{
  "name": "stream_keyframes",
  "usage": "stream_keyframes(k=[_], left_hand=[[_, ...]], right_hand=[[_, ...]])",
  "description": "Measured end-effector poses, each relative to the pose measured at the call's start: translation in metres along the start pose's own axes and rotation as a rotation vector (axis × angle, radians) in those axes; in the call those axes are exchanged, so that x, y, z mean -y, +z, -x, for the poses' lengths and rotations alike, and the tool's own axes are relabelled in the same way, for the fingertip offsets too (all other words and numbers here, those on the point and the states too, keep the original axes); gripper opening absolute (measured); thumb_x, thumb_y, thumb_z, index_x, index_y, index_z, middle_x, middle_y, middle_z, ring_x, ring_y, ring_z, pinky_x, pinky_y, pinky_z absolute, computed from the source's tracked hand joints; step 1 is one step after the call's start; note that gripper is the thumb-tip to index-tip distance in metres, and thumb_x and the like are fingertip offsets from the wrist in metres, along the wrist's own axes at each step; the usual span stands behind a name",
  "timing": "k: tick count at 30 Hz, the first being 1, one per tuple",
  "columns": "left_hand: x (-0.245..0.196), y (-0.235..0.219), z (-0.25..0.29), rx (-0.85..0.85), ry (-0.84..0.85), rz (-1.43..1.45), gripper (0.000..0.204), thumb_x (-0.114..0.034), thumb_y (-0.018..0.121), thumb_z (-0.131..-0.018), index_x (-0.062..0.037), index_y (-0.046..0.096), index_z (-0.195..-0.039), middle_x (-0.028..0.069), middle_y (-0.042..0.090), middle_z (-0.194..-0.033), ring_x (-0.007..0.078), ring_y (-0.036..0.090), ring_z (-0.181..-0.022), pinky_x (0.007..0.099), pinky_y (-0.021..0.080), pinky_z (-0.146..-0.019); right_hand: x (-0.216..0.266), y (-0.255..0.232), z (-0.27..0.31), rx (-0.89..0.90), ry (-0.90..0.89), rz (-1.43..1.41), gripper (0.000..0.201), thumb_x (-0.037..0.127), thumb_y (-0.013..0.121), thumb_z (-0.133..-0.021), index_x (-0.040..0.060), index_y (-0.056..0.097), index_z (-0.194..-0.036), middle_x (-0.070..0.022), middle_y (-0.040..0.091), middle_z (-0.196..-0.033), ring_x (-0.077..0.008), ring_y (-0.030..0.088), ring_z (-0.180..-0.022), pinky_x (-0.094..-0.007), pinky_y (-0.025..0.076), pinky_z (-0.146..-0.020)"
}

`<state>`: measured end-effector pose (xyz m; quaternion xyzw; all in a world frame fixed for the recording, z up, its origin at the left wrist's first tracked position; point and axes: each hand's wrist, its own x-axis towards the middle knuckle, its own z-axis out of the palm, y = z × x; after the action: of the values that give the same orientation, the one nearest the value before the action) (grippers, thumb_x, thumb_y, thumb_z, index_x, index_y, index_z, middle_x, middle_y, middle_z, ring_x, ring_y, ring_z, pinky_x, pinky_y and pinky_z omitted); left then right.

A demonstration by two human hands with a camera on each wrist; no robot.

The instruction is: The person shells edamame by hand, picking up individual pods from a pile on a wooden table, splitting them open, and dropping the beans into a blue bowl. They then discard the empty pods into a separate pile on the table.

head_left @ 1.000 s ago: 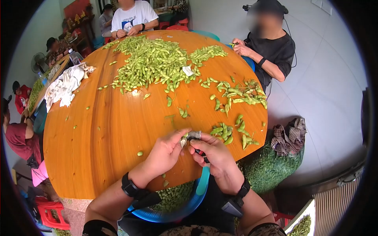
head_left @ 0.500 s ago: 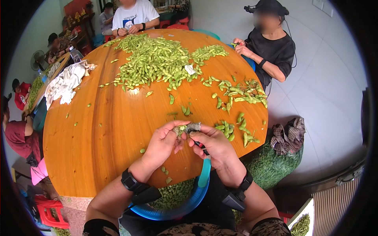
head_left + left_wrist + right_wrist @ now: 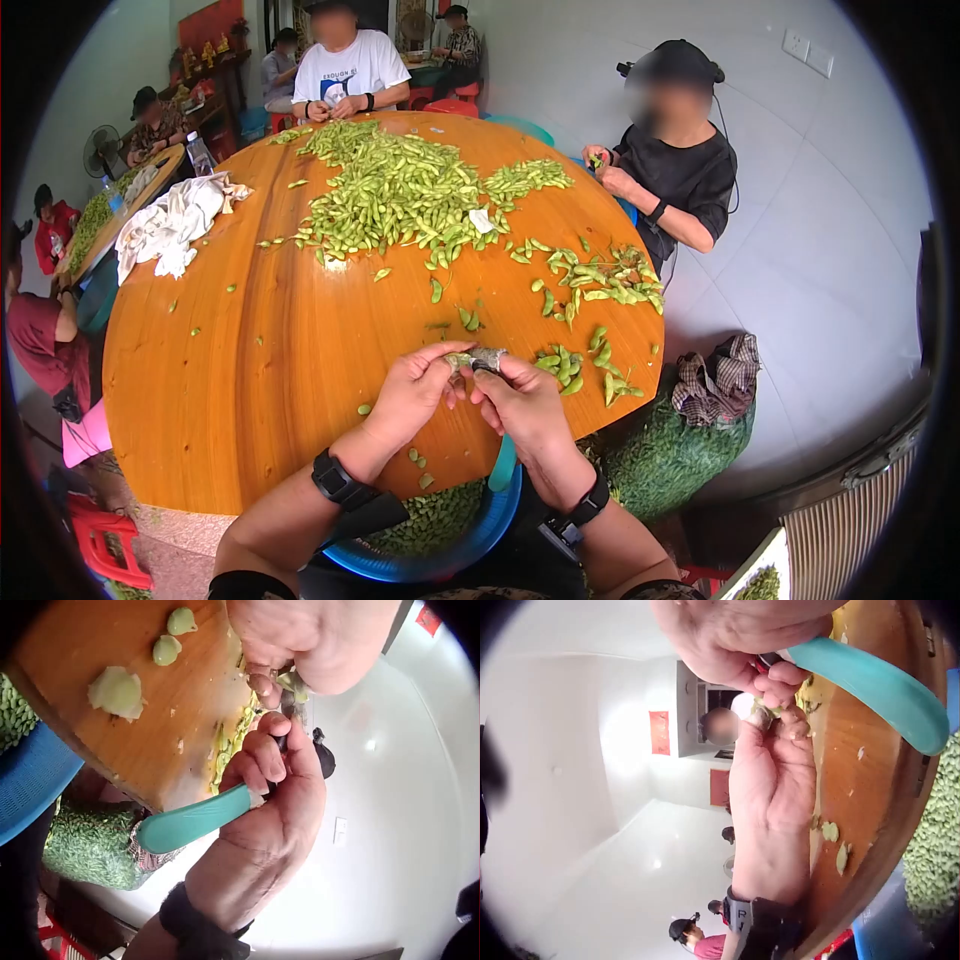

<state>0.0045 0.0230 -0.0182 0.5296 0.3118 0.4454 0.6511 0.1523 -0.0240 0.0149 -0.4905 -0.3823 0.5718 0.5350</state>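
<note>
My left hand (image 3: 408, 395) pinches a green soybean pod (image 3: 295, 686) at its fingertips, above the wooden table. Close against it, my right hand (image 3: 528, 408) grips a teal-handled tool (image 3: 877, 686), whose handle sticks out below the palm toward my lap; its working end is hidden by the fingers. Grey wrapping (image 3: 487, 356) covers a fingertip of the right hand, right at the pod. Several pale green beans (image 3: 418, 460) lie near the table's front edge. Below that edge, a blue basin (image 3: 420, 575) holds many shelled beans (image 3: 440, 520).
A big heap of pods (image 3: 395, 190) covers the round table's far middle, with smaller clusters (image 3: 562, 370) by my right hand. A white cloth (image 3: 170, 228) lies at left. A stuffed green mesh bag (image 3: 680, 455) stands at right. People sit around, one in black (image 3: 690, 185).
Both hands stay together at the pod, having risen slightly from the table's front edge at first. The teal handle has tipped a little left and lower. The head view has shifted slightly.
</note>
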Motion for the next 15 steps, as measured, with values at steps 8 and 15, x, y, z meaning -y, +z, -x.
stream_keyframes(k=[8,15], left_hand=[[-0.0075,0.0006,0.0009,-0.056,-0.125,0.144,0.026,-0.003,0.042,-0.095,0.0017,0.062,-0.111,0.0049,0.063,-0.086,0.0096,0.053,-0.065,0.023,0.043,-0.059],[-0.006,-0.0009,0.0002,0.008,-0.137,0.164,0.034,0.001,0.041,-0.092,0.0011,0.061,-0.119,0.0054,0.064,-0.092,0.0096,0.052,-0.068,0.022,0.042,-0.063]], right_hand=[[-0.0039,0.0047,0.0083,0.024,-0.03,-0.023,0.011,0.007,0.056,-0.094,0.0023,0.065,-0.098,0.0007,0.059,-0.07,-0.0036,0.044,-0.046,-0.0192,0.031,-0.039],[-0.0009,0.0016,0.0082,0.003,-0.019,-0.057,0.014,0.007,0.056,-0.094,0.0019,0.067,-0.101,-0.0012,0.061,-0.071,-0.0049,0.045,-0.043,-0.0201,0.03,-0.038]])
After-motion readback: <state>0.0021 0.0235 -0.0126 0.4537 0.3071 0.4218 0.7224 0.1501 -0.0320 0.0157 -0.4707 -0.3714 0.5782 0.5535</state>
